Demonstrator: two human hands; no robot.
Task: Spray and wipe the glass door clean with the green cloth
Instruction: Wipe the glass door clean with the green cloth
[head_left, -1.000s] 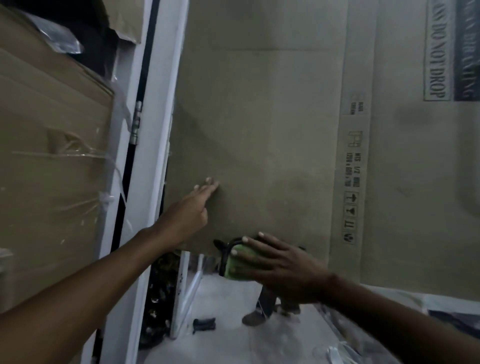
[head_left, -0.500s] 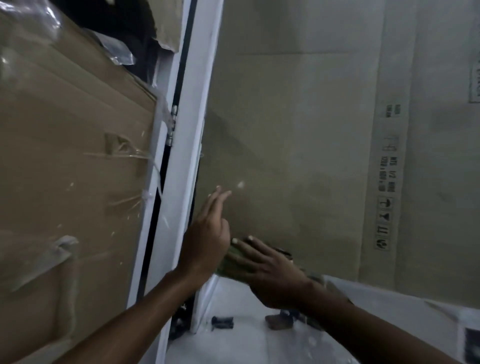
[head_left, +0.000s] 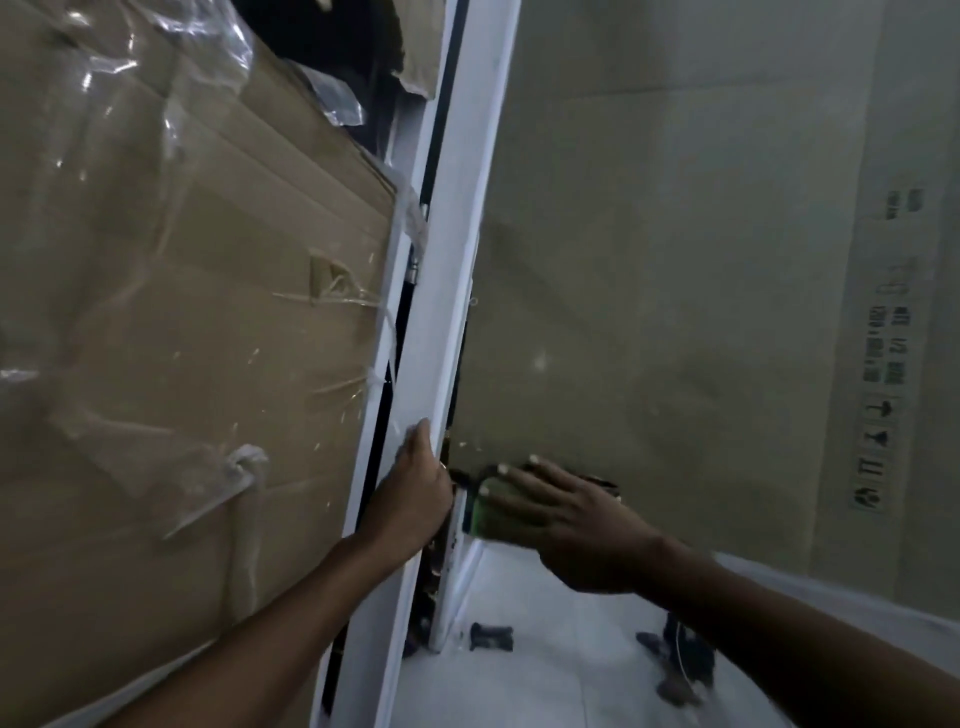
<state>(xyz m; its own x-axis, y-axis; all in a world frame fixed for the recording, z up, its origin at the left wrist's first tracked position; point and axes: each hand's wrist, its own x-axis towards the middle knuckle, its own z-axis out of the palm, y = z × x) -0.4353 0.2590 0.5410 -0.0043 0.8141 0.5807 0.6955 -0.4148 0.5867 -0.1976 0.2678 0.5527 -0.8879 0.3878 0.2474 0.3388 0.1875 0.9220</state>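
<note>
The person stands close to the glass door (head_left: 649, 260), which hangs in a white frame (head_left: 441, 322). The right hand (head_left: 566, 519) presses the green cloth (head_left: 485, 512) flat against the glass, low on the pane and just beside its left edge, where the glass meets the frame. The fingers (head_left: 511, 480) of this hand lie straight and a little apart over the cloth, so the grip is spread and pushes with the palm instead of pinching. I think this is because a flat hand gives an even pressure for wiping.

The left hand (head_left: 415, 493) is on the white frame at the same height. Its fingers seem to go around the frame's edge, but they are partly hidden, so I cannot tell how firmly they hold. Probably it keeps the door steady, so that it does not swing away under the push of the cloth.

Behind the glass, brown cardboard (head_left: 727, 364) with printed marks covers most of the view. On the left of the frame is another cardboard sheet (head_left: 182, 338) with loose plastic wrap. No spray bottle is visible.
</note>
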